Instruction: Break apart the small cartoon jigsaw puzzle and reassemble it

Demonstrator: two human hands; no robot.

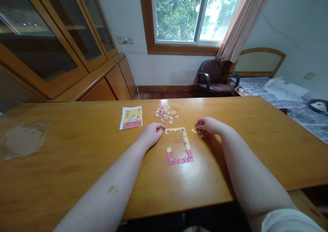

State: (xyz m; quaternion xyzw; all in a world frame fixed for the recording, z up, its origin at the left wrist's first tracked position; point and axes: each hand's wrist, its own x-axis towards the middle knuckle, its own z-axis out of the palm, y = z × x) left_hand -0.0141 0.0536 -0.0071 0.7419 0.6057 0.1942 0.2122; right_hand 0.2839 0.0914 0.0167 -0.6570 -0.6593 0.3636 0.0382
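Observation:
A partly joined jigsaw border [179,146], yellow above and pink below, lies on the wooden table [77,150] in front of me. My left hand [151,133] rests curled at the border's top left corner, fingertips touching the table beside it. My right hand [208,125] sits just right of the border, fingers pinched over a few loose pieces [198,133]; what they hold, if anything, is too small to make out. A heap of loose pieces [166,114] lies beyond the border. The reference picture card [131,117] lies to its left.
A clear plastic bag [23,138] lies at the table's left end. A glass-fronted wooden cabinet [51,47] stands along the left wall. Beyond the table are a window, a dark chair [214,76] and a bed [289,99] at right.

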